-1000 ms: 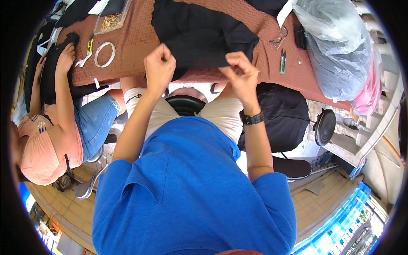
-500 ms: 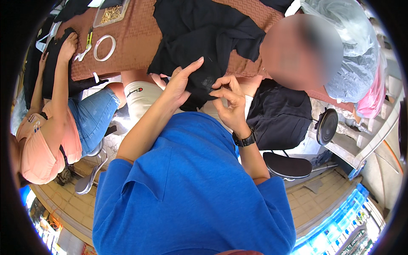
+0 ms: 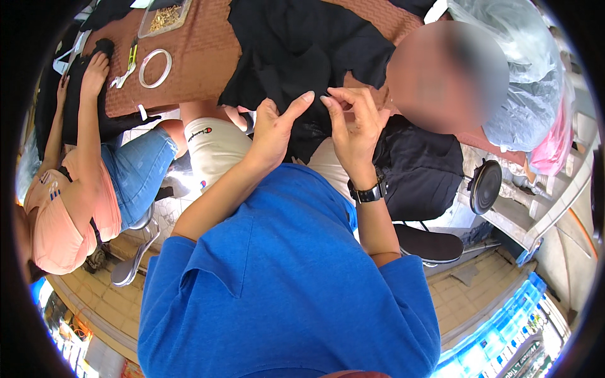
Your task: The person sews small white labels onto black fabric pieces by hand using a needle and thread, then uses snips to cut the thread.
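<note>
A large piece of black cloth point(image 3: 277, 50) lies over the table and hangs down from its near edge toward my lap. My left hand point(image 3: 275, 131) is closed at the left side of the hanging part, thumb stretched out along the cloth and fingers bent behind it. Just to the right, my right hand point(image 3: 357, 129) is raised in front of the cloth, with thumb and index fingertip drawn together in a pinch. Whatever sits between those fingertips is too small to make out. The two thumb tips point at each other, a small gap between them.
The table has a brown cloth point(image 3: 201, 69) on it, with a white tape roll point(image 3: 155, 68), a yellow-handled cutter point(image 3: 132, 58) and a clear box point(image 3: 165, 20) of small brass-coloured pieces. A co-worker's hand point(image 3: 94, 74) rests on black fabric at left. Plastic bags point(image 3: 523, 82) stand at right.
My right hand has lifted off the cloth's lower edge, moving up and right with fingers still pinched. My left hand has shifted slightly right and down.
</note>
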